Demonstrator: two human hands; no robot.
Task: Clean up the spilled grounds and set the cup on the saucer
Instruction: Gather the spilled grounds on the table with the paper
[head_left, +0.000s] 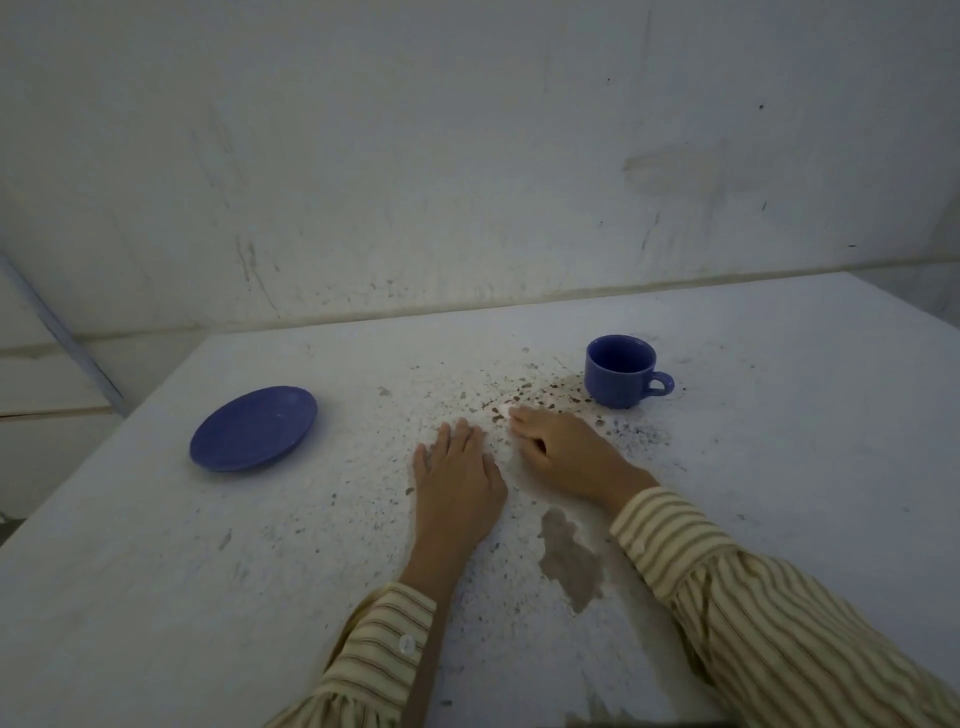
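Head view, right hand (563, 452) fingers (519, 415) overexposed, cup (621, 371) interior dark

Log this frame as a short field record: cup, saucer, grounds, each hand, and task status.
cup: blue cup, upright on the table, handle to the right, not on the saucer
saucer: blue saucer, bare, far left of the cup
grounds: dark grounds scattered between cup and hands
left hand: left hand flat on the table, palm down
right hand: right hand curled, fingertips at the grounds
stain: dark patch near the right sleeve
status: neither step done
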